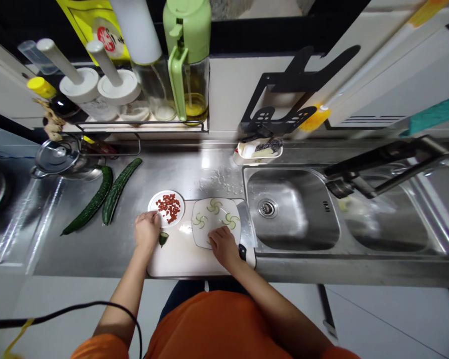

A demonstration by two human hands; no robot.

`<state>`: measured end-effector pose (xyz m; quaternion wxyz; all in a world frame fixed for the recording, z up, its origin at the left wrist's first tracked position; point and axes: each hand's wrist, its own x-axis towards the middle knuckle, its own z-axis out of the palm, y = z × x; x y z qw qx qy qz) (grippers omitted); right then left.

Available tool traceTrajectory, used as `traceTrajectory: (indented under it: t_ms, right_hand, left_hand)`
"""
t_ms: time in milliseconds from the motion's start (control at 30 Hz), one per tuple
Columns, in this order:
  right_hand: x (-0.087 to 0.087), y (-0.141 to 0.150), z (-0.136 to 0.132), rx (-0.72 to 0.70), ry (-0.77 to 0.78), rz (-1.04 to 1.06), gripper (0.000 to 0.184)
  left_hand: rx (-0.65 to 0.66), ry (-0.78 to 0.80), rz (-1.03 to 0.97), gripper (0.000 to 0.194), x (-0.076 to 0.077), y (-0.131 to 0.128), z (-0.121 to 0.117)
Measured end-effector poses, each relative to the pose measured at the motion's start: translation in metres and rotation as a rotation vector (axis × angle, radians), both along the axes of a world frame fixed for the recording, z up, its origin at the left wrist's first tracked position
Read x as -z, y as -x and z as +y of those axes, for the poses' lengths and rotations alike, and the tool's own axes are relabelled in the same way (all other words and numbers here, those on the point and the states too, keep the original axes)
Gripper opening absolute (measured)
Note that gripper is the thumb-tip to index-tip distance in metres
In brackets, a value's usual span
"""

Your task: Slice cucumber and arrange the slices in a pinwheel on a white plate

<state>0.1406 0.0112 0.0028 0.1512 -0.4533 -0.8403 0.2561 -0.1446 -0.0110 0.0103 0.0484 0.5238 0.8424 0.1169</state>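
A white plate (198, 238) with rounded corners carries thin pale-green cucumber slices (214, 205) in curved pinwheel groups. My right hand (223, 244) is over its lower part, fingers pressed together and pointing down; whatever they may pinch is hidden beneath them. My left hand (147, 232) is closed at the left rim of a small round white plate (157, 195) of chopped red pieces (169, 207); I cannot make out what its fingers hold. Beside that hand lies a cucumber end piece (163, 239). Both plates rest on a pale cutting board (189, 264), the round one partly.
A knife (242, 251) lies at the board's right side, partly covered. Two whole cucumbers (121, 192) and a lidded pot (60, 155) are at left. The double sink (292, 209) and its faucet (359, 182) stand at right. Behind, a rack (145, 130) bears condiment bottles.
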Motion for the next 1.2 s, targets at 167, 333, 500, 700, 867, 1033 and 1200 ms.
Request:
traceTrajectory:
  t_ms: [167,333,500,700,867,1033,1200]
  right_hand:
    - [0.001,0.001,-0.004,-0.013,0.008,-0.017,0.014]
    - [0.002,-0.001,-0.006,-0.007,0.012,-0.017,0.012]
    - [-0.002,-0.001,-0.007,-0.023,0.019,-0.045,0.011]
    - [-0.001,-0.001,-0.006,-0.024,0.021,-0.059,0.013]
    - [0.002,0.000,-0.005,-0.017,0.027,-0.045,0.013]
    - [0.002,0.000,0.000,-0.004,0.021,-0.046,0.013]
    - [0.001,0.002,0.006,0.010,0.002,-0.050,0.014]
  left_hand:
    - [-0.018,0.019,-0.027,0.025,0.005,-0.004,0.010]
    - [-0.028,0.040,0.004,0.026,0.016,-0.005,0.014]
    - [-0.053,0.053,-0.014,0.026,0.013,-0.005,0.015]
    - [-0.134,-0.010,-0.246,0.025,-0.004,-0.012,0.004]
    - [-0.051,-0.082,-0.398,0.022,-0.007,-0.036,-0.005]
    - [0.322,-0.173,-0.338,0.017,-0.001,-0.073,0.001]
    - [0.510,-0.223,-0.272,0.017,0.007,-0.097,0.014]
